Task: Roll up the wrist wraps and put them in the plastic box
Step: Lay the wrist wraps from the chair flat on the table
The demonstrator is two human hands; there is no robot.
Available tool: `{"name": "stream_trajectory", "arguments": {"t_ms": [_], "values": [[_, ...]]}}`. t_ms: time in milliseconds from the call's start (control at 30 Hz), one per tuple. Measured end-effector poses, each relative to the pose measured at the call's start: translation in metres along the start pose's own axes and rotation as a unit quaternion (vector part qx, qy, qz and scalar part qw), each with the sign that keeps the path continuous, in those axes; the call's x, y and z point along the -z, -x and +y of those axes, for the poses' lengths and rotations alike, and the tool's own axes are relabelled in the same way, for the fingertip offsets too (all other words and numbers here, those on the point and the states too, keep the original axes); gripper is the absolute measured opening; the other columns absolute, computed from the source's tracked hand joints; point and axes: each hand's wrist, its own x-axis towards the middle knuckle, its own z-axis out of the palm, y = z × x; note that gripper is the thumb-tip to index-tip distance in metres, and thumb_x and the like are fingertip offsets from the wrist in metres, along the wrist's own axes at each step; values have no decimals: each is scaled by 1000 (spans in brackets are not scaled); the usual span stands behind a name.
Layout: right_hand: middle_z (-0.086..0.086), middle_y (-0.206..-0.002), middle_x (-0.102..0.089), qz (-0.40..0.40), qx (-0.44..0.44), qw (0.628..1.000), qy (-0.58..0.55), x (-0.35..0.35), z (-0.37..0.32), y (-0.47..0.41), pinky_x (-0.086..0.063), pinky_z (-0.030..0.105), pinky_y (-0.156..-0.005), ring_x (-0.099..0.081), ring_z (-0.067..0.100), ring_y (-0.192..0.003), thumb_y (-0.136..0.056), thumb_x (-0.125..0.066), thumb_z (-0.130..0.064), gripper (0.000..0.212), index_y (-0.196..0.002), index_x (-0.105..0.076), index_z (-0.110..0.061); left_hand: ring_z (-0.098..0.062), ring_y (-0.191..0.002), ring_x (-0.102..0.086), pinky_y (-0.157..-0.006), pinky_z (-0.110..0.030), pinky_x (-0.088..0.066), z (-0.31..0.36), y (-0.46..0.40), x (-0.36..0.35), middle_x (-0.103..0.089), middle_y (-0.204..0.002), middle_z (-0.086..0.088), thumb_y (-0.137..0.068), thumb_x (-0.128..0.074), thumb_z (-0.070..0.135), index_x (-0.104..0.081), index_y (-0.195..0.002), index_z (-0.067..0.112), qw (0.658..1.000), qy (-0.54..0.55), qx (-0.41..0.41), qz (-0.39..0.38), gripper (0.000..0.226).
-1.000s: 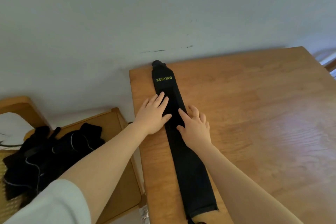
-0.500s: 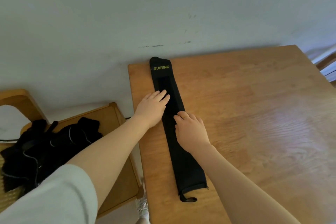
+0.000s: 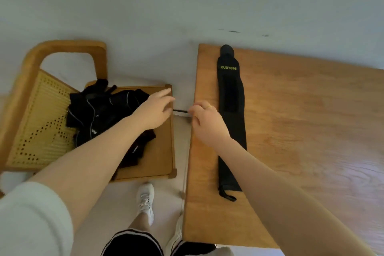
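step: one wrist wrap lies flat and full length on the bench, logo end far, loop end near. Not rolled yet. Looks like a fetch of the next wrap from the chair, my read only.
wrap on bench: runs along the bench's left edge, unrolled, nobody touching it.
pile: heap of black wraps on the chair seat, left of the bench, tangled.
left hand: over the right edge of the pile, fingers loosely extended, holding nothing that I can see.
right hand: at the bench's left edge, beside the flat wrap, not on it. Fingers curled; whether they pinch anything, cannot tell.
between hands: short dark strip spans the gap between chair and bench. Can't tell what it is or whether either hand has it.
plastic box: not in view.
next: pull one wrap clear of the tangle without dragging the rest off the seat, lay it flat on the bench, then roll both tight from one end.
risk: loose roll springs open before it gets boxed.
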Motion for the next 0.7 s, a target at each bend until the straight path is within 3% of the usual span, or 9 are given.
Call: {"name": "stream_trajectory", "arguments": {"t_ms": [200,400,500,567,600,700], "values": [[2,-139,-43,-101,74,992,-26,-63,-73,-37,-42,34,-101,-43,22,-124,-98,-42,-14,29,-121,-60,-13,-26,-144,-18,-115,-37,-20,-106,46,27,-21,-156,-5,-98,-47,20,-48,-137,15,992,-2,128,11,39],[4,-135,-45,-178,-55,977,-104,-144,-100,-97,-41,32,-101,-45,24,-122,-98,-40,-14,28,-115,-62,-16,-24,-140,-26,-112,-35,-26,-206,48,45,-23,-154,-3,-98,-47,20,-48,-136,16,982,-7,188,-28,38],[6,-129,-49,-196,-143,961,-132,-183,-109,-128,-45,23,-73,-56,21,-96,-99,-40,-15,27,-116,-61,-16,-23,-138,-30,-112,-36,-28,-252,34,54,-24,-154,-2,-97,-48,19,-47,-137,16,980,0,196,-43,40],[7,-115,-54,-219,-184,947,-147,-208,-116,-146,-37,18,-53,-53,13,-70,-100,-38,-17,30,-123,-57,-15,-23,-136,-34,-112,-36,-30,-277,27,56,-24,-154,-2,-97,-48,19,-46,-137,16,979,8,197,-57,40],[6,-110,-55,-231,-201,939,-155,-221,-119,-156,-36,18,-51,-51,11,-67,-101,-38,-19,31,-127,-55,-14,-22,-136,-35,-111,-35,-30,-288,22,57,-24,-154,-1,-97,-47,19,-46,-137,16,979,6,195,-62,40],[9,-120,-58,-257,-248,916,-184,-254,-129,-173,-43,25,-74,-55,18,-90,-101,-40,-22,34,-130,-52,-10,-20,-134,-38,-108,-30,-30,-314,9,52,-26,-153,-1,-98,-47,18,-46,-137,16,979,13,192,-67,39]]}}
